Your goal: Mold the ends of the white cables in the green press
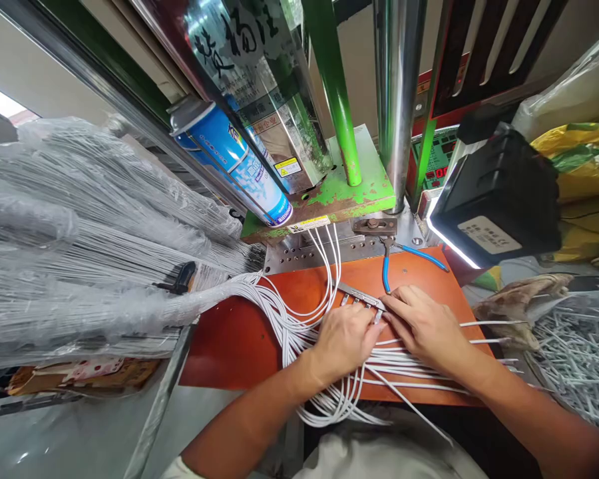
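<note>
My left hand (347,338) rests on a bundle of white cables (299,332) on the orange work plate (229,339), its fingers curled and pinching cable ends at a small metal strip fixture (360,296). My right hand (422,324) lies beside it, fingers pressed together on the same fixture and cable ends. Several white cables run under both hands and loop up to the machine.
A green press machine (339,186) with steel columns stands behind the plate. Blue-handled pliers (387,266) lie at the plate's far edge. A blue spray can (234,166) leans at left. Bagged white cables (80,253) fill the left. A black lamp (499,193) and loose cut pieces (579,359) sit right.
</note>
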A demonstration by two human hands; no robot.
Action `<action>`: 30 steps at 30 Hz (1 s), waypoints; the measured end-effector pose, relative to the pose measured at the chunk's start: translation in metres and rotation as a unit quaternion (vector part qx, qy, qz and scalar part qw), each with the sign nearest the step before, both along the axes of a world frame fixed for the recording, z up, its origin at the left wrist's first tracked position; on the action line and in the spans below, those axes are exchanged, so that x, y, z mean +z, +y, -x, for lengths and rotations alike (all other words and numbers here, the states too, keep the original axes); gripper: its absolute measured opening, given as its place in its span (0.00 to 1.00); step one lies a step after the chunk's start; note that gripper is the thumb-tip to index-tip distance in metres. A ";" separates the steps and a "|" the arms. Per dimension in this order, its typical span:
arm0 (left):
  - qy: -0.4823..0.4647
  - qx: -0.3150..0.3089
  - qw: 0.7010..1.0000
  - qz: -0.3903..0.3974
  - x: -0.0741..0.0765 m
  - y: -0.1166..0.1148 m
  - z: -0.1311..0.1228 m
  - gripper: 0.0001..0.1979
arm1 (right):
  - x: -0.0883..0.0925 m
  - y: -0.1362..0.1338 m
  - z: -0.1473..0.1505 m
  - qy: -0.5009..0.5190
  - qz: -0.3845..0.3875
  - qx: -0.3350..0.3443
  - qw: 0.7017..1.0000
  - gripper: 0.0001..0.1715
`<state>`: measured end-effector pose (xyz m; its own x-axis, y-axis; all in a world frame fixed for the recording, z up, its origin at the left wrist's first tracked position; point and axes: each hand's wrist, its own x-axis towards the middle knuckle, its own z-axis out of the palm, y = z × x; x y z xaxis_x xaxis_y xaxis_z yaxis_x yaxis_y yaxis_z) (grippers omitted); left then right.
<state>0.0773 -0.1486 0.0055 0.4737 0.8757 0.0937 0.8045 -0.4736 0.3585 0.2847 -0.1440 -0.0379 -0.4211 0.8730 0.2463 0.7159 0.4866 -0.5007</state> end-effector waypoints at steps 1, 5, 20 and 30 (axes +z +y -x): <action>-0.044 0.017 0.999 0.015 0.004 0.009 0.007 0.11 | 0.001 0.000 0.000 0.011 0.004 -0.004 1.000 0.15; -0.299 0.201 0.932 -0.029 0.006 0.066 0.040 0.07 | 0.004 0.001 0.000 0.068 0.014 -0.011 0.998 0.16; -0.686 0.122 0.648 0.308 -0.013 0.144 0.036 0.17 | 0.009 0.004 -0.002 0.129 0.037 -0.008 0.991 0.14; -0.676 0.110 0.673 0.279 -0.023 0.150 0.034 0.24 | 0.007 0.009 -0.007 0.134 0.052 0.011 0.990 0.09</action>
<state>0.0428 0.0012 -0.0176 0.1394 0.9882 -0.0638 -0.4064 0.1159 0.9063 0.2913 -0.1352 -0.0308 -0.3720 0.8907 0.2615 0.5408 0.4369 -0.7188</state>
